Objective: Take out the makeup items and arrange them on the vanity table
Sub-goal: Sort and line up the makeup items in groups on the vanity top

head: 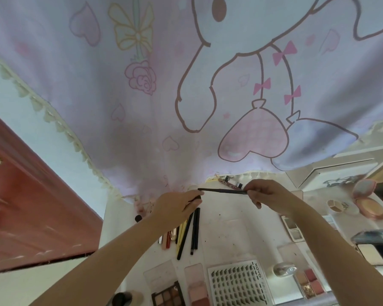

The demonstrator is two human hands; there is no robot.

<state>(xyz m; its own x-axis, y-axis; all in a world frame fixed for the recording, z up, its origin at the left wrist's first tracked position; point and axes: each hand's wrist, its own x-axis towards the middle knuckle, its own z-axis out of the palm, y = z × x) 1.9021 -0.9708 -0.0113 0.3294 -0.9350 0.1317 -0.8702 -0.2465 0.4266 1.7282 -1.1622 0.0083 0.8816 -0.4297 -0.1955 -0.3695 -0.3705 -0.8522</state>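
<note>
My right hand (266,193) pinches one end of a thin black pencil (222,191) held level above the white vanity table (228,226). My left hand (177,205) is closed near the pencil's other end, gripping a small dark piece that may be its cap. Below my left hand lies a row of pencils and slim tubes (187,233). Nearer me lie an eyeshadow palette (168,295), a pink blush palette (197,288) and a tray of false lashes (238,283).
A pink cartoon-print curtain (186,85) hangs behind the table. An open round compact (370,205), a small round pot (336,206) and further palettes (310,283) crowd the right side. A red-brown door (31,206) stands at left.
</note>
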